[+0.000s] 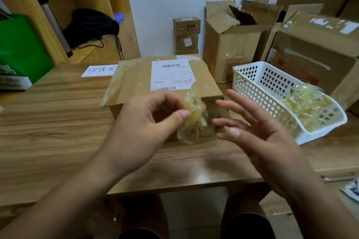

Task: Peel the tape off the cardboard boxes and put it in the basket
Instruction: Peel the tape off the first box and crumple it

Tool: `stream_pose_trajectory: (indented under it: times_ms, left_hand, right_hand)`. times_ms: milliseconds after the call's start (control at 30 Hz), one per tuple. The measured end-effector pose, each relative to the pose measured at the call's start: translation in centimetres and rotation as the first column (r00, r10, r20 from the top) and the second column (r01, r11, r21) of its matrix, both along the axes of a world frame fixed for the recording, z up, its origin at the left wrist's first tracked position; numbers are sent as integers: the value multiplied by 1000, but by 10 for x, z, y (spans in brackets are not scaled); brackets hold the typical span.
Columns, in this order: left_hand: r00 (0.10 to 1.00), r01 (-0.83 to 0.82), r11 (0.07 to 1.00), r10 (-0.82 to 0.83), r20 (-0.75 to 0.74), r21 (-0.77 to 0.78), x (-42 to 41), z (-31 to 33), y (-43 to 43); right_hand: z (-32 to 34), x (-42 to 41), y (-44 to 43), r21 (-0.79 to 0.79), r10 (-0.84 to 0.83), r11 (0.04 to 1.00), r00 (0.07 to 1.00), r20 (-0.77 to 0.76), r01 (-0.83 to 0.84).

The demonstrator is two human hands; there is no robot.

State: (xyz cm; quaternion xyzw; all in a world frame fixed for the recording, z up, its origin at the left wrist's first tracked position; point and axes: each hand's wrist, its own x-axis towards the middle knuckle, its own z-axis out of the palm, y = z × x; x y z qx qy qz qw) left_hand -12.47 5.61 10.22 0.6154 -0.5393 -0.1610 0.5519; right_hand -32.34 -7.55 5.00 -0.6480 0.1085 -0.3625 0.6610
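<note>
A cardboard box (136, 79) with a white shipping label lies on the wooden table in front of me. My left hand (147, 122) pinches a crumpled wad of yellowish clear tape (192, 118) between thumb and fingers, just in front of the box's near right corner. My right hand (258, 132) hovers to the right of the wad with fingers spread and straight, holding nothing. The white plastic basket (252, 83) stands tilted at the right and holds more crumpled tape (303, 103). A loose strip of tape (114, 85) hangs off the box's left edge.
Several cardboard boxes (233, 44) are stacked behind and right of the basket. A paper sign (100, 70) lies left of the box. A green bag (21, 52) and wooden shelves (77, 6) stand at the left. My knees show below the table's front edge.
</note>
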Motion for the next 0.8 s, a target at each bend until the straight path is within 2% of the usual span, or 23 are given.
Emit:
stream_pose_trajectory:
  times_ms: [100, 200, 433, 633, 733, 800]
  left_hand:
    - [996, 57, 998, -55, -64, 28, -4, -7, -3]
    - [988, 127, 988, -118, -98, 86, -2, -9, -2]
    - [993, 122, 987, -122, -7, 106, 1, -8, -4]
    - [984, 90, 996, -90, 152, 10, 13, -4, -5]
    - [987, -8, 997, 20, 159, -77, 35, -10, -9]
    - [950, -109, 987, 138, 281, -116, 55, -12, -14]
  right_hand:
    - [7, 6, 12, -146, 53, 987, 996, -66, -62]
    - [14, 5, 14, -167, -50, 985, 993, -103, 33]
    - [22, 3, 22, -129, -121, 986, 989, -80, 110]
    - [38, -12, 20, -239, -194, 956, 978, -78, 171]
    - [52, -32, 6, -374, -362, 868, 932, -27, 326]
    - [62, -52, -11, -503, -547, 715, 836, 29, 486]
